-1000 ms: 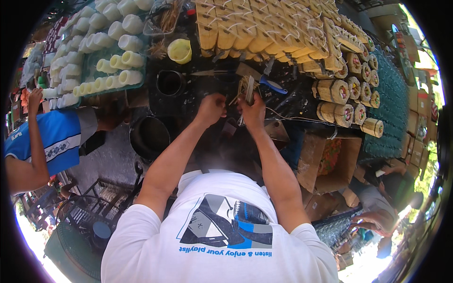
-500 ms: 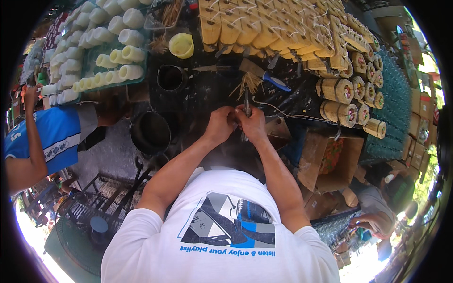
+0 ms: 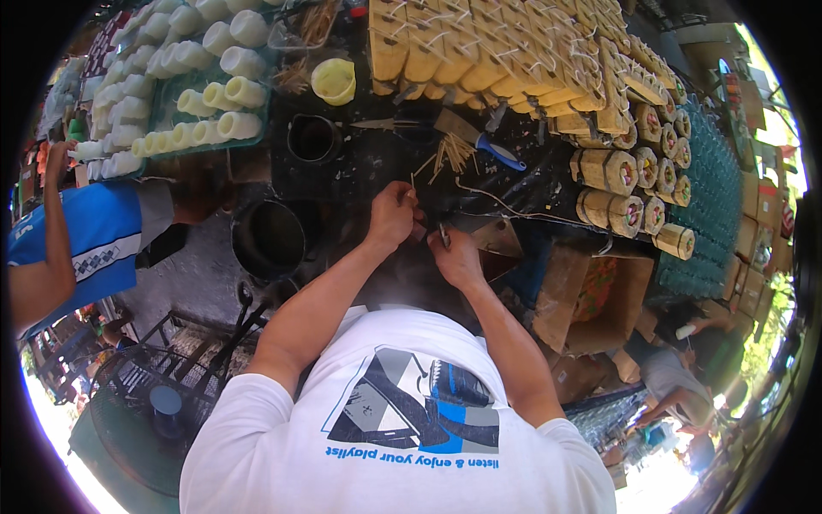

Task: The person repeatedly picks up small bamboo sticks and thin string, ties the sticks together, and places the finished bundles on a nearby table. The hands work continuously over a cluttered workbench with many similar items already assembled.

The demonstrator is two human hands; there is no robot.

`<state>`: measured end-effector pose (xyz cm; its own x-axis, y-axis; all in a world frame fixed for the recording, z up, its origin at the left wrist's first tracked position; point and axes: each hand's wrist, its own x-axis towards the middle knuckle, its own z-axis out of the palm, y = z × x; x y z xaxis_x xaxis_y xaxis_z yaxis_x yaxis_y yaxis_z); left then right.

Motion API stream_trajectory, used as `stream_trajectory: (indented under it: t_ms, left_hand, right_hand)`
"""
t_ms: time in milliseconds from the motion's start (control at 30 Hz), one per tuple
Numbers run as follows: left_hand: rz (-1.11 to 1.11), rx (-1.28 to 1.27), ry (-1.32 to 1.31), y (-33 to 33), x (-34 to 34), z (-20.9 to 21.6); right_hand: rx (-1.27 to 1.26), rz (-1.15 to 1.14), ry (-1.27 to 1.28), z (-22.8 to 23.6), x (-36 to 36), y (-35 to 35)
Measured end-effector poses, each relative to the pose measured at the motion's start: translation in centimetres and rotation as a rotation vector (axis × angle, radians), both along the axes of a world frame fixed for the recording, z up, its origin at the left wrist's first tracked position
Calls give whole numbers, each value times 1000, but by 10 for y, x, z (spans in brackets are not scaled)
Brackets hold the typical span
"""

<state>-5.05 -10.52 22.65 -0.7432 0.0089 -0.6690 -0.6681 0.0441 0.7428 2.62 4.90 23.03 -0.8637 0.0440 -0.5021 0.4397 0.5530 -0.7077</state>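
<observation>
My left hand (image 3: 393,216) is closed above the dark work table (image 3: 364,176), its fingertips pinched. A thin stick (image 3: 413,179) appears to stand up from them. To its right and slightly nearer, my right hand (image 3: 457,258) curls round a slim metal tool (image 3: 443,233); most of the tool is hidden, so its kind cannot be made out. The hands are a little apart. Beyond them lies a loose pile of thin straw-coloured sticks (image 3: 454,152). A tool with a blue handle (image 3: 503,154) and a wide flat blade rests beside the pile.
Tan blocks with white strings (image 3: 462,47) fill the back. Bundled cylinders (image 3: 606,170) sit at right, above an open cardboard box (image 3: 561,295). White wax cups (image 3: 193,133) stand at left, near a yellow cup (image 3: 333,81) and dark pots (image 3: 312,139). A co-worker's blue shirt (image 3: 81,231) shows at left.
My hands have parted: the right moved down toward me with the metal tool, while the left shifted slightly up and left. The tool no longer points up over the stick pile.
</observation>
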Motion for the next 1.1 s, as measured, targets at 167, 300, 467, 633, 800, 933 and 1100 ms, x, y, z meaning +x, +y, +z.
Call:
stream_trajectory:
  t_ms: [167, 300, 467, 633, 800, 933, 1100]
  left_hand:
    - [-217, -211, 180, -9, 19, -28]
    - [-106, -118, 105, -2, 32, -25]
    - [-192, -411, 367, 0, 42, -53]
    - [-231, -405, 378, -7, 48, -50]
    - [-262, -338, 534, -12, 48, -66]
    - [-272, -329, 584, -13, 48, -72]
    - [-276, -312, 588, -14, 50, -75]
  right_hand:
    - [66, -35, 141, 4, 7, 0]
    - [139, 23, 267, 2, -9, -15]
    - [203, 135, 209, 0, -18, -29]
    - [167, 171, 256, -4, -20, -32]
    - [206, 224, 210, -11, -18, -32]
    - [217, 235, 222, -11, -16, -34]
    - [227, 266, 203, -8, -18, -36]
